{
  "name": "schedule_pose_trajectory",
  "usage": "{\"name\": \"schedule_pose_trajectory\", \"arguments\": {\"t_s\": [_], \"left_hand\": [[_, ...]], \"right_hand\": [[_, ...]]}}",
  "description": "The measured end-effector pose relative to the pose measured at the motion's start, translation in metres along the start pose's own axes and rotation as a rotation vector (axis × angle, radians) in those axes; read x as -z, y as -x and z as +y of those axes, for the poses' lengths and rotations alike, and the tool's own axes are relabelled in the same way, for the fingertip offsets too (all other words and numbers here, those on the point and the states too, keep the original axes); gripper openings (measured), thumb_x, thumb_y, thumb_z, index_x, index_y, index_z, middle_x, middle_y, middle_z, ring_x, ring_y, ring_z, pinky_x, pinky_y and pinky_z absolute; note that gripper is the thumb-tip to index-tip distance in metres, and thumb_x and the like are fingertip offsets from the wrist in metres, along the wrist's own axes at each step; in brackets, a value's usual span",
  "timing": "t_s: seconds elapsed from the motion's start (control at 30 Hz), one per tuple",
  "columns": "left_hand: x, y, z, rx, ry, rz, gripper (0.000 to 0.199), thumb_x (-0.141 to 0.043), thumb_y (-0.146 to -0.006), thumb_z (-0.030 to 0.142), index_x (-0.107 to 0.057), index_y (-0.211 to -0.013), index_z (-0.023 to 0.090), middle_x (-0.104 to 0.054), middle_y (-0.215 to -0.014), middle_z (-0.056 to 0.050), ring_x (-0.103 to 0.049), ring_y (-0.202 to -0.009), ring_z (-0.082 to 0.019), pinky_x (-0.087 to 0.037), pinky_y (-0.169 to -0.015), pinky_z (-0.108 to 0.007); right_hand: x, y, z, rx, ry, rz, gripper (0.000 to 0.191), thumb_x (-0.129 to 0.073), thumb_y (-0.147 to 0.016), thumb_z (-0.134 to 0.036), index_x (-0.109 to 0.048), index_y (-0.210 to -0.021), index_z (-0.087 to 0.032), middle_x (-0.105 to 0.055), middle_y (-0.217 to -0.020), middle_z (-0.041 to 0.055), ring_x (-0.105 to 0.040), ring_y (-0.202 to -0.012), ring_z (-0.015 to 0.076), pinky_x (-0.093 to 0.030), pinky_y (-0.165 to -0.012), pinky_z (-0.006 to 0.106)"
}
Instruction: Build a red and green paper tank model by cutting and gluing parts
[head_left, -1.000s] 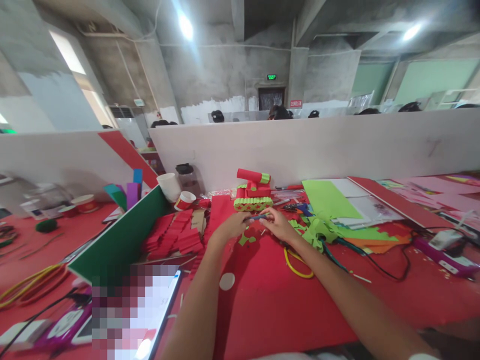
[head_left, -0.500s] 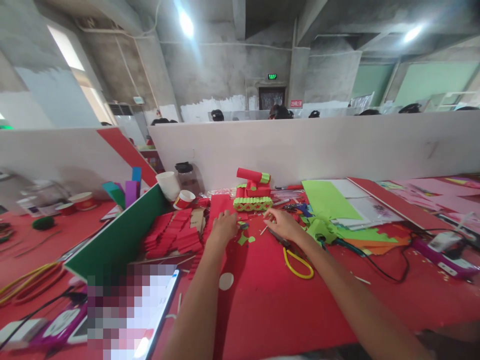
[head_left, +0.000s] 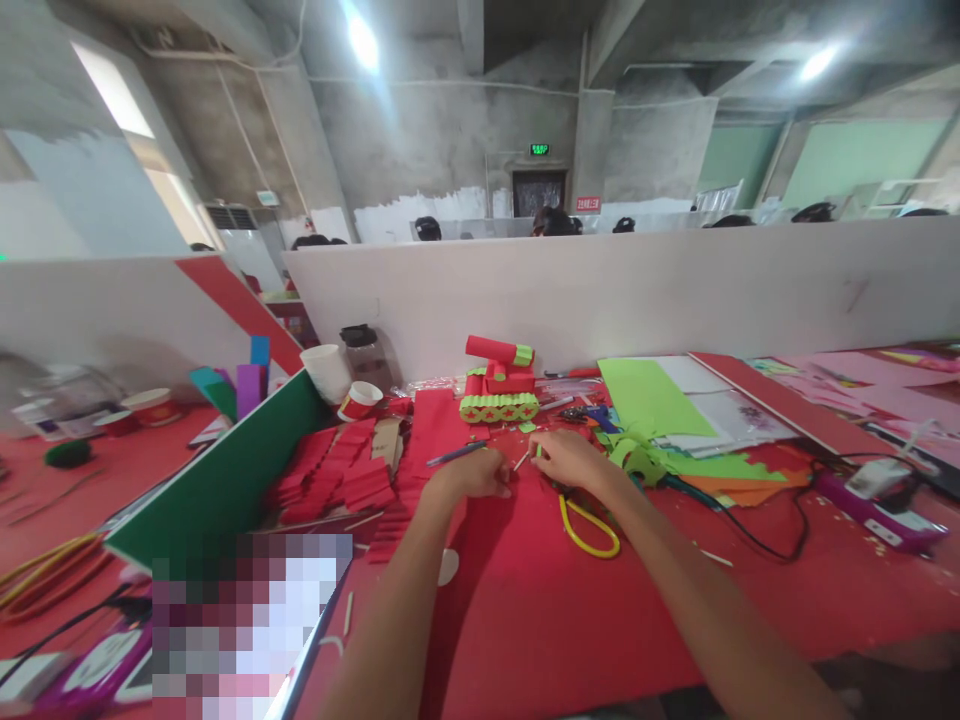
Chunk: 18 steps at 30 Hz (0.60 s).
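Note:
My left hand [head_left: 480,475] is low over the red tabletop, its fingers curled; whatever they hold is hidden. A dark pen [head_left: 456,454] lies just behind it. To the right, my right hand [head_left: 571,460] pinches a small green paper piece [head_left: 538,452] between thumb and fingers. Scissors with yellow handles [head_left: 592,530] lie under and in front of that hand, blades covered by it. Beyond both hands stands a red and green paper tank model [head_left: 499,380], its barrel tilted upward to the left. A pale round disc [head_left: 448,567] rests beside my left forearm.
Folded red paper strips [head_left: 367,485] lie at left beside a green board [head_left: 214,475]. Paper cups [head_left: 360,401] and a black-lidded bottle [head_left: 363,352] stand behind them. At right are green sheets [head_left: 652,398], a green-covered tool with a cord [head_left: 637,457] and a purple power strip [head_left: 885,515].
My left hand has moved right, over the spot where green scraps lay, leaving the pen in view. My right hand stays near the scissors, with a green piece now visible at its fingertips.

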<state>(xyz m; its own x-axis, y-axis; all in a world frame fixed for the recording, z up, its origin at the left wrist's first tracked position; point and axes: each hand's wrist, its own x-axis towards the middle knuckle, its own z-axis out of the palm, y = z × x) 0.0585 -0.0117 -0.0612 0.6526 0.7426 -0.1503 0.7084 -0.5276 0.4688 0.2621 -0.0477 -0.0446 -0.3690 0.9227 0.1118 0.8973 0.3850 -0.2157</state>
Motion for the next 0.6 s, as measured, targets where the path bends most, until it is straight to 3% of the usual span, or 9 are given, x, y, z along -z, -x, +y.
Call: {"name": "schedule_pose_trajectory", "arguments": {"t_s": [0.13, 0.27, 0.4, 0.6], "left_hand": [[0.007, 0.005, 0.001, 0.012, 0.088, -0.016, 0.018, -0.072, -0.060, 0.024, -0.059, -0.073, 0.020, -0.058, -0.062, 0.004, -0.050, -0.055, -0.013, -0.031, -0.050, -0.022], [0.024, 0.020, -0.005, -0.068, 0.245, -0.059, 0.013, -0.066, -0.066, 0.029, -0.059, -0.070, 0.019, -0.058, -0.066, 0.002, -0.050, -0.060, -0.014, -0.035, -0.055, -0.023], [0.044, 0.039, -0.011, -0.116, 0.407, -0.001, 0.023, -0.065, -0.073, 0.038, -0.055, -0.069, 0.018, -0.050, -0.067, 0.003, -0.043, -0.062, -0.011, -0.035, -0.057, -0.022], [0.049, 0.045, -0.004, -0.121, 0.788, 0.162, 0.025, -0.068, -0.074, 0.037, -0.051, -0.075, 0.018, -0.044, -0.064, 0.005, -0.039, -0.055, -0.008, -0.034, -0.053, -0.021]], "right_hand": [[0.009, 0.010, 0.003, -0.071, 0.143, -0.070, 0.017, -0.059, -0.084, -0.021, -0.065, -0.099, -0.019, -0.071, -0.100, 0.0124, -0.066, -0.095, 0.0269, -0.037, -0.067, 0.028], [0.011, 0.018, 0.007, -0.115, 0.172, -0.145, 0.028, -0.074, -0.072, -0.032, -0.067, -0.096, -0.019, -0.072, -0.098, 0.0131, -0.068, -0.090, 0.0293, -0.040, -0.065, 0.029], [0.015, 0.022, 0.005, -0.195, 0.187, -0.267, 0.037, -0.083, -0.060, -0.037, -0.069, -0.090, -0.021, -0.073, -0.096, 0.0123, -0.069, -0.088, 0.0301, -0.043, -0.063, 0.029], [0.011, 0.019, 0.008, -0.156, 0.113, -0.281, 0.034, -0.089, -0.039, -0.018, -0.070, -0.066, -0.025, -0.073, -0.069, 0.0044, -0.070, -0.069, 0.0255, -0.041, -0.053, 0.027]]}}
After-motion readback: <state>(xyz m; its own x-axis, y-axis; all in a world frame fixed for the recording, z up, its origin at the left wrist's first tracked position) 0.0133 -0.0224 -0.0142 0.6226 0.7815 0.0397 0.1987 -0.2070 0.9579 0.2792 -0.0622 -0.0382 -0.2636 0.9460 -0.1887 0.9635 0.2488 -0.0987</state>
